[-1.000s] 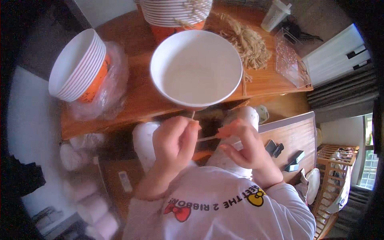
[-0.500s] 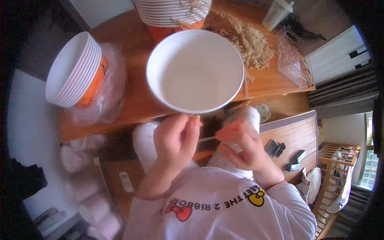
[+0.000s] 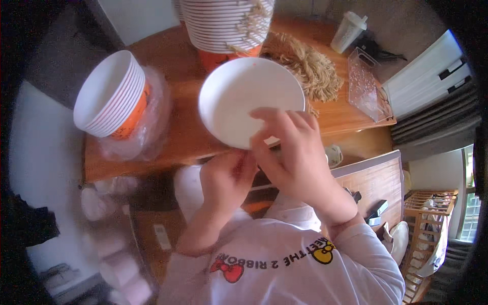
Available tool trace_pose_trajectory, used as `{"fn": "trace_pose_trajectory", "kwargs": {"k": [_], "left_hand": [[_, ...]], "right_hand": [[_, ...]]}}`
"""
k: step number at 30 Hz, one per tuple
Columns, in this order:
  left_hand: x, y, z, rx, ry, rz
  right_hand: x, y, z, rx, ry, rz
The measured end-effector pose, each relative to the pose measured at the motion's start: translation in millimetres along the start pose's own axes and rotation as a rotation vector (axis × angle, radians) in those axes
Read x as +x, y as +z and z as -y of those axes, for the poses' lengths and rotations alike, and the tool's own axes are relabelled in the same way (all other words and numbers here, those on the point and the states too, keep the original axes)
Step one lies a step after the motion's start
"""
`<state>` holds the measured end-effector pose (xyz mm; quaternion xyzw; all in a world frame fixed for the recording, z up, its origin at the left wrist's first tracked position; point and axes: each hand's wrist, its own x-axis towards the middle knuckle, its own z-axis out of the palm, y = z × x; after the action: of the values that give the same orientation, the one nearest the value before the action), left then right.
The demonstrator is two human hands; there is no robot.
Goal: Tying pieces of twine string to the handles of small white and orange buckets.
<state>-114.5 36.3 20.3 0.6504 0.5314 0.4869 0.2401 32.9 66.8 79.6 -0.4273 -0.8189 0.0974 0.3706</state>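
Observation:
A round white paper bucket point(image 3: 234, 96) faces me with its mouth tilted up at the table's near edge. Below its near rim, my left hand point(image 3: 226, 180) is closed in a pinch, fingertips against the rim. My right hand point(image 3: 297, 147) reaches over that same rim, thumb and forefinger curled together close to the left fingertips, other fingers bent over the opening. Whatever the fingertips grip is hidden or too small to make out. Behind the bucket lies a bundle of tan cords point(image 3: 315, 68).
A tall stack of white-rimmed orange buckets point(image 3: 229, 25), cords hanging on it, stands at the back. Another nested stack point(image 3: 114, 96) leans left on clear plastic wrap point(image 3: 157, 112). A clear tray point(image 3: 363, 84) and a lidded cup point(image 3: 349, 33) sit at the right of the wooden table point(image 3: 175, 137).
My right hand has moved up and left, from holding a pale cord beside the left hand to over the bucket's rim. My left hand stays pinched at the rim.

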Motion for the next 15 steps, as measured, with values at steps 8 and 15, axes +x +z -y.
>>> {"fn": "trace_pose_trajectory", "kwargs": {"k": [8, 15], "left_hand": [[-1.5, -0.8, 1.2, 0.07, -0.009, 0.026], [-5.5, -4.1, 3.9, 0.178, 0.014, -0.024]], "right_hand": [[11.6, -0.3, 5.8, 0.102, 0.075, 0.067], [7.8, -3.6, 5.3, 0.237, 0.033, 0.097]]}}
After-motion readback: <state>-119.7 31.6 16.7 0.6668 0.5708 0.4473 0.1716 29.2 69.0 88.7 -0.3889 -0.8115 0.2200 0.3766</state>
